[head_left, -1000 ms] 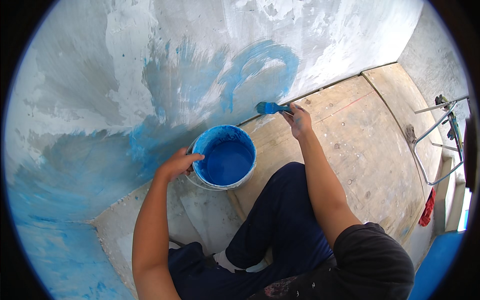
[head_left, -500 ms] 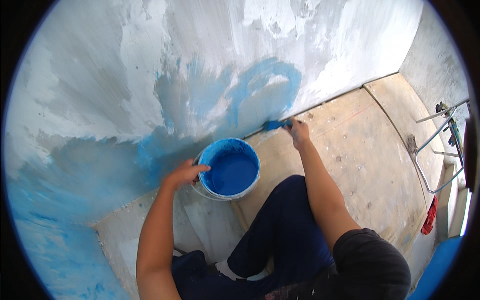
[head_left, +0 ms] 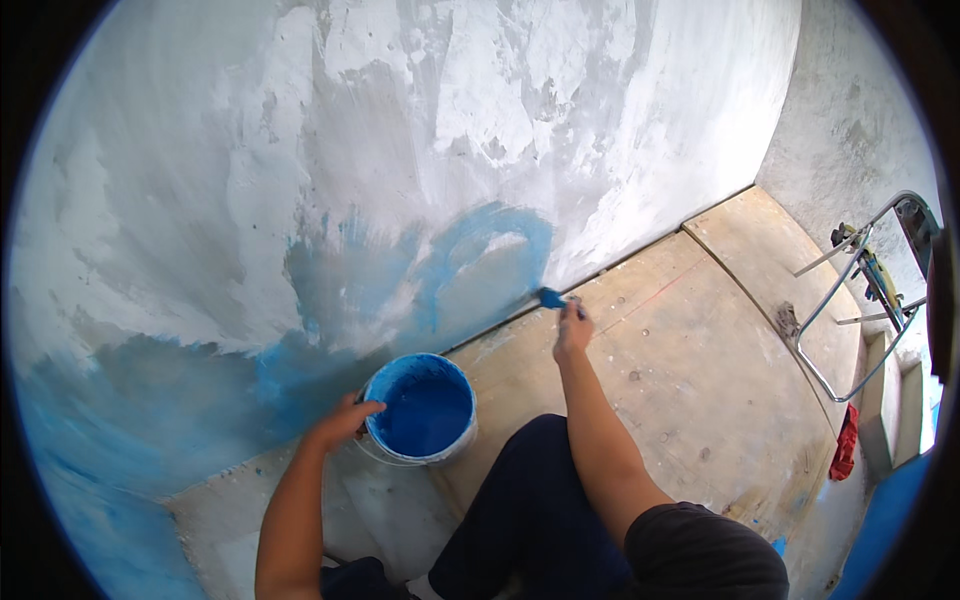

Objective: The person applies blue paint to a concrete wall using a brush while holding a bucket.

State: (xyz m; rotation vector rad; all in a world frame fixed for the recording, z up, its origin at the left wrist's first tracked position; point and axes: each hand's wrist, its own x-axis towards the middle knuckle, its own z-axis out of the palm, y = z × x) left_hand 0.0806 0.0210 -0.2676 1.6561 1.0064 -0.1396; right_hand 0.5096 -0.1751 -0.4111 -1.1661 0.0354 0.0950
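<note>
My left hand (head_left: 350,418) grips the left rim of a white paint bucket (head_left: 420,366), thumb over the edge. Deep blue paint (head_left: 430,415) lies inside, and blue smears coat the inner wall. Out to the right, my right hand (head_left: 573,332) is closed round the handle of a paintbrush (head_left: 552,299) whose bristles are covered in blue. The bristles are at the foot of the wall (head_left: 370,130), by the lower right end of a thin blue painted patch (head_left: 490,270). Whether the tips press on the wall I cannot tell.
Worn wooden boards (head_left: 660,360) meet the wall along a dark gap. A metal-framed chair or stand (head_left: 825,375) stands at the right, with a red cloth (head_left: 845,443) below it. My bent knee (head_left: 530,470) is between my arms. The wall's lower left is painted blue.
The view has shifted, so the bucket and hands appear lower and further left. The brush has moved right along the wall's foot relative to the blue patch. My left hand still holds the bucket.
</note>
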